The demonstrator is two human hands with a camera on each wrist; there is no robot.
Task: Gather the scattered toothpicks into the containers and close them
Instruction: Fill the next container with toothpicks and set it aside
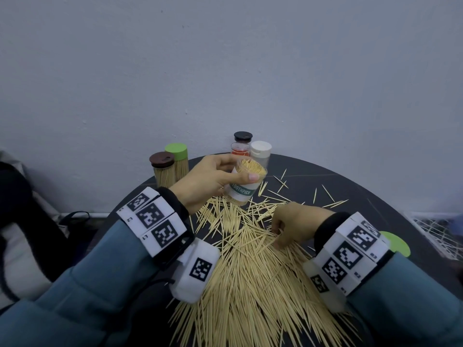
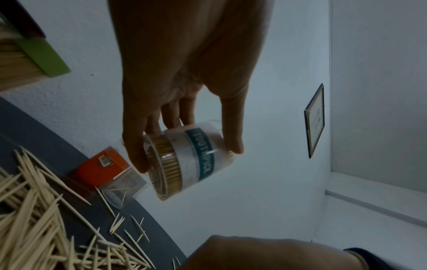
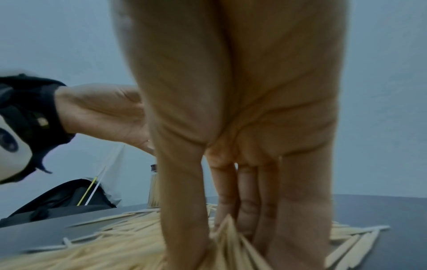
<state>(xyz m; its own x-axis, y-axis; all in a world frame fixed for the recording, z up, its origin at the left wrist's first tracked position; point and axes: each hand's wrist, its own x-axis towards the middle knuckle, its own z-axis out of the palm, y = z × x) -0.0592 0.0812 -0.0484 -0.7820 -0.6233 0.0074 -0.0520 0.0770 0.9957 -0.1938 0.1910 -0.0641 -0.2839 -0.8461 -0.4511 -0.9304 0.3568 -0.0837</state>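
Above table (image 1: 375, 194), toothpick-packed open jar (image 1: 244, 185) in left hand (image 1: 208, 181); right hand (image 1: 293, 221) pinching loose toothpicks (image 1: 250, 271).

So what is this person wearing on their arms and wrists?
Both arms are in blue-grey sleeves with black cuffs. Each wrist carries a band of white blocks printed with black square code markers, plus a rounded white camera unit beneath. A black cable trails from the left one. The left hand and right hand are bare.

Pale wall (image 1: 225, 71) w/ framed pic (image 2: 315, 120), round dark table (image 1: 375, 191)
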